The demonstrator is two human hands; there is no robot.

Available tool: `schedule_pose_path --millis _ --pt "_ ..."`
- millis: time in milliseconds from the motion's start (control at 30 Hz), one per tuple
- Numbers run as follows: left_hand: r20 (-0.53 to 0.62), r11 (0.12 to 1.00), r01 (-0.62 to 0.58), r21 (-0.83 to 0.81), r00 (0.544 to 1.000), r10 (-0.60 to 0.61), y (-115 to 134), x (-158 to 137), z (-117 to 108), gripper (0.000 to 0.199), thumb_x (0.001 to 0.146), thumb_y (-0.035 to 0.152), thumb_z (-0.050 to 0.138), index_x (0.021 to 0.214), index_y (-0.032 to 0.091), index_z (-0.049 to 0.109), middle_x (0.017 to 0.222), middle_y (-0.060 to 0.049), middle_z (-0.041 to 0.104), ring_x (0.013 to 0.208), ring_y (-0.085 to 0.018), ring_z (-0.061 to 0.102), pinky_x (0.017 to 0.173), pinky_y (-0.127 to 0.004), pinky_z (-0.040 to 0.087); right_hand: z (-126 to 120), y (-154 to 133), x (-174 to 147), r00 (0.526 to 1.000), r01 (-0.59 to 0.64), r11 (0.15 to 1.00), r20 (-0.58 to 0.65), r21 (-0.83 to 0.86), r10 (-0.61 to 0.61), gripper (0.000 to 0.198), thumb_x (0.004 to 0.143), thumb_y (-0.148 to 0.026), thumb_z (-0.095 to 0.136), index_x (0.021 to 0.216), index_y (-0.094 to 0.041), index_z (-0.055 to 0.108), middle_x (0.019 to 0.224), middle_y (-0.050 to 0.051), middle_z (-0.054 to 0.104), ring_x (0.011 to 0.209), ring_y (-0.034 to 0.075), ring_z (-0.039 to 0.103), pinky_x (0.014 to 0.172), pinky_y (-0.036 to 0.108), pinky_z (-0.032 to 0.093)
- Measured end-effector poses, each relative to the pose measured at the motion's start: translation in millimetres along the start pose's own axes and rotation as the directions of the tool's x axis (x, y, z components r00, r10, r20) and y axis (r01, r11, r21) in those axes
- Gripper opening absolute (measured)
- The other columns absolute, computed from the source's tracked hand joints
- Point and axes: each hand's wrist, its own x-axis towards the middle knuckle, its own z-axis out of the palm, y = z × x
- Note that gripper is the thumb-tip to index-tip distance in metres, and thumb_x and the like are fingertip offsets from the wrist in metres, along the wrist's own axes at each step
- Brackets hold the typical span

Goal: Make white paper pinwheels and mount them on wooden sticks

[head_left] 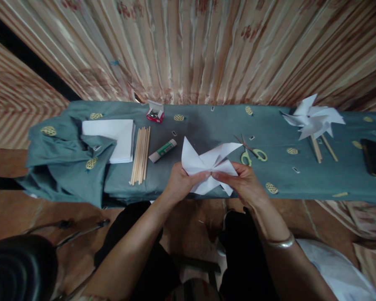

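Observation:
A white paper pinwheel (196,164) is held up over the table's near edge, its blades folded in toward the middle. My left hand (182,179) grips its left side, thumb pressed close to the centre. From the right, my right hand (242,180) pinches it, with the thumb on the centre too. A small dark spot, perhaps a pin, shows between the thumbs. Just behind my right hand lie green-handled scissors (252,153), blades pointing away. Left of the pinwheel is a glue stick (163,151), and beside that a row of wooden sticks (140,155).
White paper sheets (122,138) lie at left, partly under bunched tablecloth (72,154). A small red box (155,113) of metal pins stands open at the back. Finished pinwheels (315,118) on sticks rest at right, near a black phone (375,158). A dark stool (20,267) is lower left.

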Motion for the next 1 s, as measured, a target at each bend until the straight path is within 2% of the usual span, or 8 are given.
schedule_pose_path --millis 267,533,800,1000 --pt "-0.033 0.999 -0.007 0.035 0.999 0.008 2.7 -1.2 0.4 0.04 0.052 0.034 0.086 0.082 0.01 0.076 0.079 -0.007 0.075 0.07 -0.02 0.068 0.066 -0.03 0.056 2.6 -0.4 -0.7 0.992 0.121 0.981 -0.019 -0.151 -0.126 0.029 0.054 -0.044 0.084 0.07 -0.021 0.075 0.066 0.0 0.07 0.057 0.014 0.058 0.056 0.029 0.048" --pt "-0.043 0.998 -0.007 0.068 0.999 0.01 -1.8 -0.2 -0.8 0.042 0.055 0.034 0.085 0.088 0.01 0.075 0.085 -0.008 0.076 0.075 -0.021 0.069 0.07 -0.03 0.057 2.2 1.9 -0.8 0.989 0.143 0.978 -0.022 -0.152 -0.148 0.027 0.058 -0.042 0.083 0.074 -0.022 0.075 0.067 -0.001 0.07 0.057 0.014 0.058 0.057 0.029 0.049" --pt "-0.046 0.992 -0.005 0.128 0.999 0.011 -2.4 0.0 -2.5 0.041 0.057 0.036 0.084 0.088 0.01 0.075 0.083 -0.008 0.076 0.075 -0.021 0.069 0.069 -0.029 0.056 1.4 2.5 -1.1 0.984 0.172 0.966 -0.021 -0.194 -0.179 0.022 0.061 -0.04 0.081 0.07 -0.021 0.073 0.061 -0.002 0.065 0.054 0.012 0.052 0.052 0.026 0.044" --pt "-0.046 0.991 -0.016 0.129 0.999 0.022 -3.2 0.4 -2.8 0.039 0.057 0.035 0.084 0.085 0.01 0.074 0.083 -0.007 0.075 0.074 -0.02 0.069 0.068 -0.028 0.056 2.4 1.9 -1.4 0.982 0.18 0.964 -0.021 -0.197 -0.188 0.021 0.061 -0.04 0.081 0.069 -0.022 0.073 0.062 -0.002 0.065 0.055 0.013 0.053 0.053 0.027 0.045"
